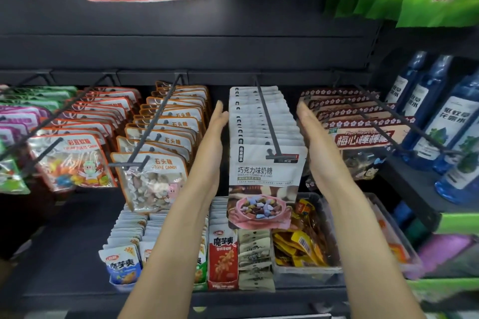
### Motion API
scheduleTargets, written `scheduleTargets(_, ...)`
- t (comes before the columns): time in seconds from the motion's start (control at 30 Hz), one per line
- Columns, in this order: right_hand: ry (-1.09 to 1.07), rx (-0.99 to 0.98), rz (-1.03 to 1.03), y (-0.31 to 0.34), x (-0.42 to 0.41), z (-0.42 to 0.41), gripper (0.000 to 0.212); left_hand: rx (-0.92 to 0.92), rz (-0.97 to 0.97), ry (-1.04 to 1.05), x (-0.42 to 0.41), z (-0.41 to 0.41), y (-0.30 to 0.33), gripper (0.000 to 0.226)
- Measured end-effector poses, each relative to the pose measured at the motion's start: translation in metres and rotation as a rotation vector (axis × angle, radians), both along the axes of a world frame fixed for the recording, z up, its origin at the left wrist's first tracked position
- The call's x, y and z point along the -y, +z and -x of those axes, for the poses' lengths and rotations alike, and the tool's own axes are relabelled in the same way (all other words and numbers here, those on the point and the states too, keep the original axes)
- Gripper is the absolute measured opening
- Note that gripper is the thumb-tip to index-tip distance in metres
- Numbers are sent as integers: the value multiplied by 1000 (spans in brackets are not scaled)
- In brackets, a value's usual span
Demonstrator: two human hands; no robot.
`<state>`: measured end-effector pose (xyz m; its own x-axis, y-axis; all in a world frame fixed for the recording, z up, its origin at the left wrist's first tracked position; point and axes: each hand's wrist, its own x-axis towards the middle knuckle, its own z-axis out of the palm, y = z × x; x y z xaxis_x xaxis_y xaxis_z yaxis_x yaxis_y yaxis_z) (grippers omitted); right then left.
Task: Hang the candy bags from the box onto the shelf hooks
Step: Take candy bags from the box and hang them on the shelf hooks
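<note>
A row of several white chocolate milk candy bags hangs on a dark shelf hook at the centre. My left hand lies flat along the left side of the row with straight fingers. My right hand lies flat along the right side in the same way. Both palms face the bags and hold nothing. The box named in the task is not in view.
Stone candy bags hang on the hook to the left, plum lollipop bags to the right. Snack packs and a clear bin sit on the shelf below. Blue bottles stand at the right.
</note>
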<state>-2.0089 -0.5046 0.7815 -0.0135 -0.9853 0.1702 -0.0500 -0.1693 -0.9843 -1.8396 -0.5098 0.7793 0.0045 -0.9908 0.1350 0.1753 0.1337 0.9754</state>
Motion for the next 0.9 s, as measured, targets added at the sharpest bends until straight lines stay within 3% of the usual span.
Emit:
scheduleTargets(0.13, 66, 113, -17, -19, -11, -5, 84, -83, -59, -155, -7, 7, -15, 71)
scheduleTargets(0.2, 68, 120, -2, -24, -14, -6, 90, -72, -48, -129, -11, 13, -18, 68)
scheduleTargets(0.53, 89, 75, 47, -55, -24, -3, 78, -114, -8, -116, -17, 17, -32, 90)
scheduleTargets(0.8, 104, -56, 107, -50, -33, 1, 82, -28, 1, -79, -20, 13, -34, 78)
scheduleTargets(0.9, 49, -196, 248, -25, -36, 10, 68, 78, 86, 11, -24, 12, -20, 63)
